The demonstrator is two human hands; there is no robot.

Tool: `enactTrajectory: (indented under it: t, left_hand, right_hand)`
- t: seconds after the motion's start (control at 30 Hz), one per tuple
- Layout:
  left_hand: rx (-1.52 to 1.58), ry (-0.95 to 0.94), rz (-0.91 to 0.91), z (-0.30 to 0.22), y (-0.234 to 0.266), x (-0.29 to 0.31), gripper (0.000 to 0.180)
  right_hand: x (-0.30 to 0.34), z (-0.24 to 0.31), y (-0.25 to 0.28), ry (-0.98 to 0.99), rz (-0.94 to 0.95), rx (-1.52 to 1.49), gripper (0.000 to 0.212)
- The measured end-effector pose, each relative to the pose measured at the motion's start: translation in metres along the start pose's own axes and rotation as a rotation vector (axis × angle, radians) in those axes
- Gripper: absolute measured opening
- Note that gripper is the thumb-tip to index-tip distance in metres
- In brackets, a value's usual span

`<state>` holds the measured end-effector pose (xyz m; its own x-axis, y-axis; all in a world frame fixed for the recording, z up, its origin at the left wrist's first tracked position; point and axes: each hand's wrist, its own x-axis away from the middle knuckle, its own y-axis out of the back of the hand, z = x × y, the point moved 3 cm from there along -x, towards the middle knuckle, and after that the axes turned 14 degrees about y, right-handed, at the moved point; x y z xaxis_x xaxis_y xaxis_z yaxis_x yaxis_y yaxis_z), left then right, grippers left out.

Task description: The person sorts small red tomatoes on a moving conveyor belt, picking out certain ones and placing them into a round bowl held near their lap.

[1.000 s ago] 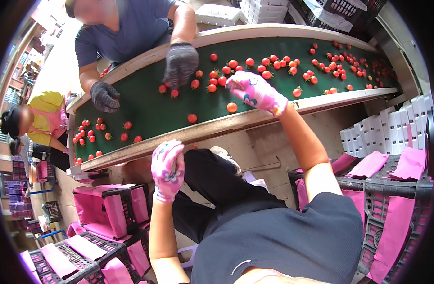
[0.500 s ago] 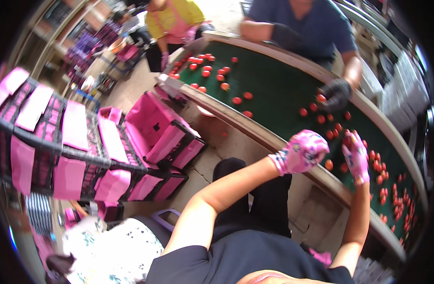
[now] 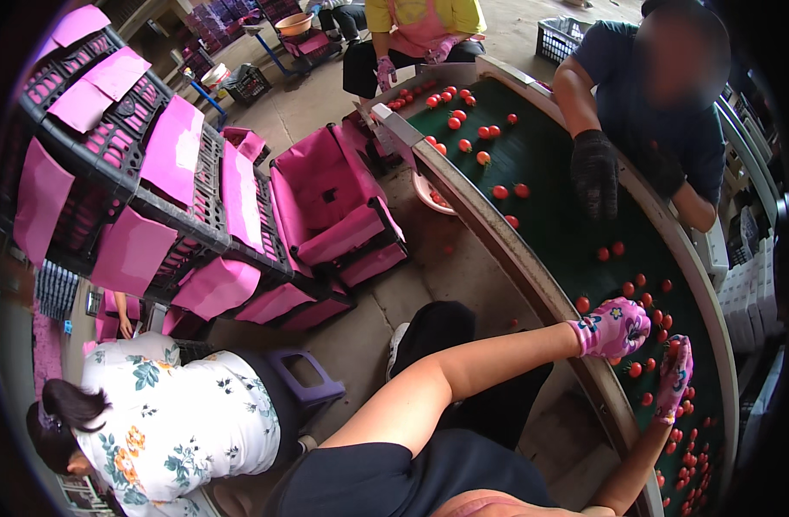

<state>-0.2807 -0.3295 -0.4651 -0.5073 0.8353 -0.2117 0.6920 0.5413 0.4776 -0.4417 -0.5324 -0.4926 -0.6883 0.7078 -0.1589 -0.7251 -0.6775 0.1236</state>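
Note:
My left hand (image 3: 617, 327), in a pink floral glove, is closed over the near rim of the green conveyor belt (image 3: 554, 159). Its curled fingers hide what they hold, if anything; a tomato (image 3: 615, 361) shows just below them. Beside it, my right hand (image 3: 675, 383), gloved alike, reaches over the belt with its fingers closed around a small red tomato (image 3: 674, 348). Loose tomatoes (image 3: 635, 370) lie around both hands, and a denser group (image 3: 689, 465) spreads along the belt's near right end.
Across the belt sits a co-worker in dark gloves (image 3: 594, 172); another person in pink gloves (image 3: 386, 73) is at its far end. Pink-lined crates (image 3: 330, 198) are stacked at left. A purple stool (image 3: 313, 379) and a person in a floral shirt (image 3: 179, 414) are behind left.
The view has shifted. My left hand has moved from outside the belt's rim to over the tomatoes. The co-worker opposite has drawn a dark-gloved hand back from the tomatoes near mine.

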Motion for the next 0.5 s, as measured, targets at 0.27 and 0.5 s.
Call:
enactTrajectory:
  t: [0.27,0.5]
  left_hand:
    - [-0.090,-0.112,-0.058,-0.009,0.004,0.011,0.010]
    - [0.394,0.067,-0.220,0.000,0.022,0.008,0.009]
  right_hand:
    - [0.002,-0.027,0.038,0.140,0.036,0.009,0.025]
    - [0.006,0.014,0.024,0.162,-0.191,-0.174,0.032]
